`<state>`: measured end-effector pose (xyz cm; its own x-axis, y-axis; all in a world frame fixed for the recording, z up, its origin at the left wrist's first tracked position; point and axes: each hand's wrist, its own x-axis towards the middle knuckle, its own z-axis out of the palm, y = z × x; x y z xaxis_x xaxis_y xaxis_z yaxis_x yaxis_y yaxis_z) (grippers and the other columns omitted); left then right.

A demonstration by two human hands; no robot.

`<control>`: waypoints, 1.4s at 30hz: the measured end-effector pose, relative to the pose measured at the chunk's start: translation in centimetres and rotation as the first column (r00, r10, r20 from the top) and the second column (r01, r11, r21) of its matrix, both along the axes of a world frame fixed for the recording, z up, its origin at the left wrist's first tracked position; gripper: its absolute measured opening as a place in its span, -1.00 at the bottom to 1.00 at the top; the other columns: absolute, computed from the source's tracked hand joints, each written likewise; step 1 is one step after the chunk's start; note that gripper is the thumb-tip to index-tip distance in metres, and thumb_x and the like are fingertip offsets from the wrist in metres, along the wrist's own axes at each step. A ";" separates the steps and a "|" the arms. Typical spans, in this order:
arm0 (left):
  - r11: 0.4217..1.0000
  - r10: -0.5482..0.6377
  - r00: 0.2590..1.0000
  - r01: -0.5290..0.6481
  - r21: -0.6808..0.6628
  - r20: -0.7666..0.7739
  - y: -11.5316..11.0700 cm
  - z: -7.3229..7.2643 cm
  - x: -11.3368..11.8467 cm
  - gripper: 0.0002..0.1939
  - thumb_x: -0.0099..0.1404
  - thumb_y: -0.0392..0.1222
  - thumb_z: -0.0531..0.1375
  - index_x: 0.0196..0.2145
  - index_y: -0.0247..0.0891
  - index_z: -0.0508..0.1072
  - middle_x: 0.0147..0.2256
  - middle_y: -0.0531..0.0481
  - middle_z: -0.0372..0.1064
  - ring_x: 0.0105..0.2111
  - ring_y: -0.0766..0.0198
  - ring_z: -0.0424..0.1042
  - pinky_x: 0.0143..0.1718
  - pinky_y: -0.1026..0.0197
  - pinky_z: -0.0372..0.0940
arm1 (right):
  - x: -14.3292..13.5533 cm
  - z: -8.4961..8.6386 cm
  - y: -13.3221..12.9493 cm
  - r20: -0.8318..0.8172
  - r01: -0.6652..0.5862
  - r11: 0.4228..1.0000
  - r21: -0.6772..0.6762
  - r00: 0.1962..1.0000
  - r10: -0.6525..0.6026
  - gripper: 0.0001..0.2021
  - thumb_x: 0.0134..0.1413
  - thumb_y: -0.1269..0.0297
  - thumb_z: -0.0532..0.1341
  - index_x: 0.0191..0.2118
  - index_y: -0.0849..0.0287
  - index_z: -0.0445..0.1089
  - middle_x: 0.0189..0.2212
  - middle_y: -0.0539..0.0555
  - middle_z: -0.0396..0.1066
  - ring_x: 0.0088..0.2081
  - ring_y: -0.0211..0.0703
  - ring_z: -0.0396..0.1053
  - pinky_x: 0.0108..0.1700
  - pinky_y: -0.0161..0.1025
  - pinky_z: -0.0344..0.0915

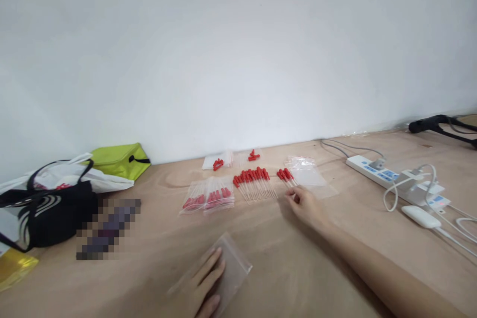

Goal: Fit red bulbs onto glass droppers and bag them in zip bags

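Observation:
My left hand [203,285] lies across a clear zip bag [233,271] at the front of the table, fingers stretched over it. My right hand [303,206] has thumb and fingertips pinched at the lower ends of a few droppers with red bulbs [285,175]. Left of these, a row of several more red-bulbed droppers [253,176] lies side by side. Filled zip bags of droppers [218,196] rest further left. Behind the droppers at the right are flat clear bags [307,174].
Near the wall lie small piles of loose red bulbs [218,164] with clear bags. A white power strip [372,171] with plugs and cables stands on the right, beside a white adapter [421,216]. A black bag [63,216] and a green bag [119,161] occupy the left.

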<state>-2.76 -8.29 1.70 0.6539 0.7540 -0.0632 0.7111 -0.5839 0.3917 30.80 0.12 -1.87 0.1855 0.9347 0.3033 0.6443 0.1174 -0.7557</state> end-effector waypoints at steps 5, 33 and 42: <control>0.982 -0.188 0.981 0.188 -0.014 0.040 4.7 0.5 7.1 -0.65 0.26 -0.13 0.02 -0.02 -0.26 0.27 0.15 -0.11 0.02 0.16 0.13 -0.04 0.12 -0.03 0.00 | 1.2 1.3 4.4 0.304 0.228 0.966 -0.126 0.935 -0.181 -0.83 -0.04 0.43 0.05 -0.30 0.23 0.33 -0.29 0.15 0.33 -0.27 -0.17 0.31 -0.27 -0.34 0.14; 0.986 -0.130 0.981 0.112 0.122 0.146 6.7 -2.5 7.9 -0.62 0.26 -0.09 0.02 0.04 -0.11 0.26 0.09 -0.03 0.16 0.08 0.14 0.12 0.07 -0.01 0.07 | -0.4 -2.0 -1.5 -0.596 0.067 0.998 0.004 0.801 -0.051 -0.34 -0.14 0.03 0.13 0.06 0.13 -0.16 -0.56 -0.16 0.11 -0.67 -0.30 0.23 -0.68 -0.33 0.21; 0.986 -0.126 0.976 0.104 0.128 0.179 6.7 -2.6 7.9 -0.63 0.25 -0.12 0.03 0.03 -0.11 0.27 0.08 -0.03 0.17 0.08 0.14 0.13 0.07 -0.02 0.08 | -0.9 -1.5 -1.7 -0.639 0.061 0.998 -0.021 0.767 -0.060 -0.37 -0.15 0.00 0.14 0.00 0.11 -0.15 -0.56 -0.17 0.14 -0.69 -0.33 0.22 -0.67 -0.33 0.23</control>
<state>5.13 -1.59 -0.94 0.7286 0.6679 0.1520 0.5575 -0.7072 0.4349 29.94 -1.59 -3.33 0.3930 0.9146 0.0951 0.0184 0.0956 -0.9953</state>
